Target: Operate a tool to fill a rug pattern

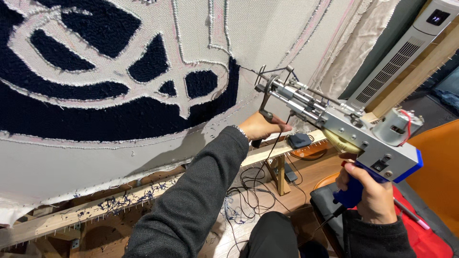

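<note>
**Here, a tufting gun at the edge of the dark pile**

The right hand (pixel 370 191) is wrapped tight around the blue pistol grip of the tufting gun (pixel 363 138), forefinger resting by the red trigger. The left hand (pixel 262 126) is closed on the gun's black front handle, just below the needle end. The gun tilts up and to the left, its tip touching the grey backing cloth (pixel 267 33) right at the outer edge of the navy tufted area (pixel 110 119). To the right of the tip the cloth is bare up to its loose, frayed border, so there is open cloth on that side. Below the hands runs the wooden frame rail (pixel 95 208), set with small nails and strewn with navy yarn scraps. Black cables (pixel 251 188) loop on the wooden floor under the rail. A white tower fan (pixel 406 52) stands well apart at upper right, and an orange chair (pixel 437 162) sits near the right hand.
</note>
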